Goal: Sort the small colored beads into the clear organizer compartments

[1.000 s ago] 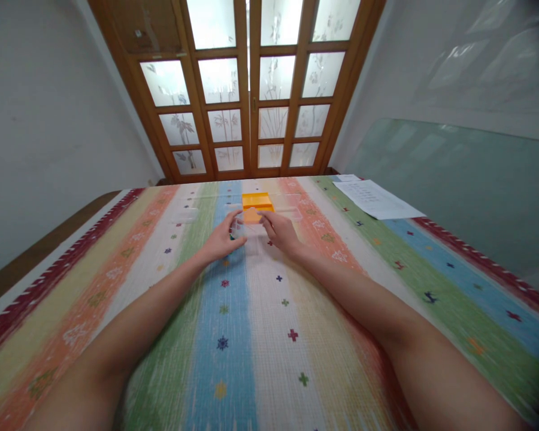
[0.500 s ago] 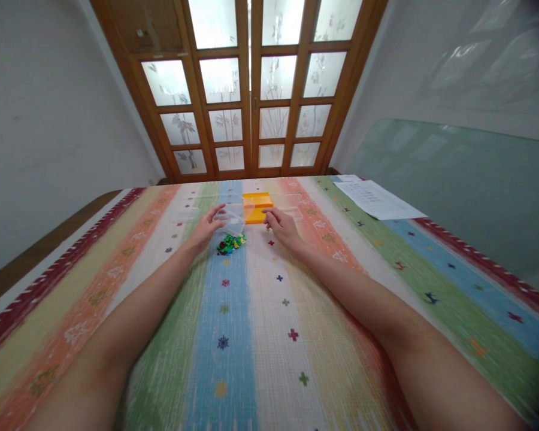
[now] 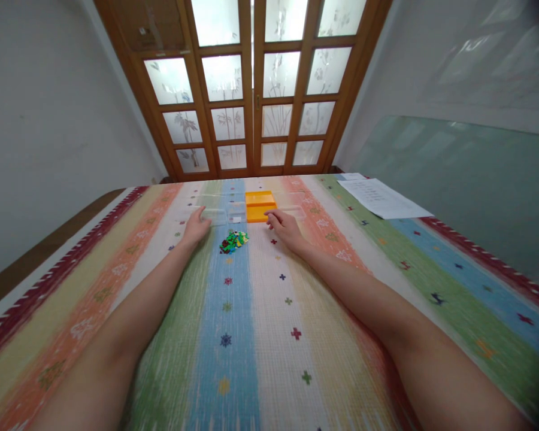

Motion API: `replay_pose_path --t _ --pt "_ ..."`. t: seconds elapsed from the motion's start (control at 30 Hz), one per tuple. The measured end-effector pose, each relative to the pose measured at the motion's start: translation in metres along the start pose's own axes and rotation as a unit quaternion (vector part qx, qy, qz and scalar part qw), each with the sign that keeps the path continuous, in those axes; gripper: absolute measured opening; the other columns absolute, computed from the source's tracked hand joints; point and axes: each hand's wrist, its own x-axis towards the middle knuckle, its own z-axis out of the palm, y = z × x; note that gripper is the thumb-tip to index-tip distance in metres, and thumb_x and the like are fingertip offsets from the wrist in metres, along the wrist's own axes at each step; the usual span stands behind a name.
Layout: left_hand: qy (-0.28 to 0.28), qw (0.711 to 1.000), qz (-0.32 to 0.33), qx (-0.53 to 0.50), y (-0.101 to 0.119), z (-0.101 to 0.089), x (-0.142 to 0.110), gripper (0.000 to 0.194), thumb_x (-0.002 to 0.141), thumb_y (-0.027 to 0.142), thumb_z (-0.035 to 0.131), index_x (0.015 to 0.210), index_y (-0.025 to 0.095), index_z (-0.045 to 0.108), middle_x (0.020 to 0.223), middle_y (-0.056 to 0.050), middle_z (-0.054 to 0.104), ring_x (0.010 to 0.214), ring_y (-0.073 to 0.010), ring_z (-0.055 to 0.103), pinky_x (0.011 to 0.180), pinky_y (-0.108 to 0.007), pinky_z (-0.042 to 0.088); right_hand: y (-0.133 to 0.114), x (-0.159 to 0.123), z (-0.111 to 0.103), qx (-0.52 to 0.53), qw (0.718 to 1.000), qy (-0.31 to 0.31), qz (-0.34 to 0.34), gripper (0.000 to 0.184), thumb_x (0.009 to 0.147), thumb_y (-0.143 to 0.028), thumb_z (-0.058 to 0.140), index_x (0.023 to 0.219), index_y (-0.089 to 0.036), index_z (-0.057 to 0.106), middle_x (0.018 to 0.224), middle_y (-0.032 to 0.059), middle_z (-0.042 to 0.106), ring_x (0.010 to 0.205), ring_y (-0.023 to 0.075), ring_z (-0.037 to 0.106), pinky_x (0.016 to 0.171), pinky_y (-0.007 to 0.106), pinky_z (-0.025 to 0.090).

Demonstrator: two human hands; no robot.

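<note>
A small heap of coloured pieces (image 3: 233,240), mostly green, lies on the striped cloth between my hands. My left hand (image 3: 194,227) is to its left, its fingers closed on the end of a clear plastic container (image 3: 214,215) that rests on the cloth. My right hand (image 3: 285,227) lies on the cloth to the right of the heap with its fingers curled in, and nothing shows in them. An orange tray (image 3: 259,205) sits just beyond the heap, between the two hands.
More clear trays (image 3: 293,210) stand beside the orange tray and further left (image 3: 184,214). A printed sheet (image 3: 381,197) lies at the far right of the table (image 3: 117,281). Wooden glazed doors (image 3: 251,90) stand behind the table's far edge.
My left hand carried the clear container from the middle out to the left, leaving the coloured pieces in a heap on the cloth. My right hand let go and drew slightly right.
</note>
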Motion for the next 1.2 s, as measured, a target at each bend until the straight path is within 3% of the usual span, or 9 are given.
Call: replay_pose_path --t 0.23,0.53,0.97,1.1,1.2 --pt "0.015 0.982 0.033 0.185 0.000 -0.006 -0.006 0.038 0.086 0.022 0.060 0.122 0.020 0.073 0.128 -0.013 0.062 0.125 -0.0310 0.059 0.114 -0.044 0.046 0.004 0.000 0.001 -0.023 1.000 -0.009 -0.008 0.031 0.103 -0.041 0.049 0.107 -0.021 0.073 0.088 0.0037 0.075 0.078 0.0191 0.069 0.073 0.030 0.049" --pt "0.034 0.979 0.067 0.192 -0.003 0.000 -0.008 0.018 0.088 0.024 0.061 0.096 0.022 0.076 0.107 -0.011 0.057 0.107 -0.0330 0.061 0.104 -0.047 0.047 0.005 -0.001 0.004 -0.033 0.999 -0.022 -0.016 0.032 0.102 -0.041 0.049 0.105 -0.021 0.074 0.089 0.0039 0.075 0.080 0.0194 0.068 0.072 0.029 0.048" --pt "0.009 0.988 0.075 0.133 0.009 -0.001 -0.011 0.021 0.085 0.021 0.060 0.097 0.022 0.076 0.109 -0.010 0.058 0.111 -0.0316 0.059 0.109 -0.047 0.043 0.005 -0.002 0.005 -0.037 0.999 -0.030 -0.022 0.032 0.103 -0.041 0.049 0.102 -0.021 0.074 0.086 0.0032 0.074 0.077 0.0189 0.067 0.071 0.029 0.046" --pt "0.062 0.985 0.076 0.142 0.007 -0.015 -0.002 0.028 0.084 0.023 0.059 0.107 0.021 0.075 0.116 -0.012 0.059 0.118 -0.0319 0.057 0.113 -0.047 0.040 0.004 -0.003 0.003 -0.045 0.998 -0.030 -0.023 0.031 0.102 -0.040 0.049 0.101 -0.021 0.074 0.087 0.0033 0.074 0.077 0.0192 0.067 0.070 0.029 0.045" --pt "0.075 0.982 0.072 0.160 -0.008 -0.033 0.014 0.038 0.079 0.021 0.060 0.116 0.021 0.072 0.126 -0.013 0.060 0.127 -0.0337 0.052 0.118 -0.051 0.035 0.004 -0.003 0.003 -0.057 0.998 -0.031 -0.026 0.031 0.103 -0.039 0.049 0.099 -0.021 0.074 0.087 0.0035 0.074 0.080 0.0197 0.067 0.072 0.029 0.046"
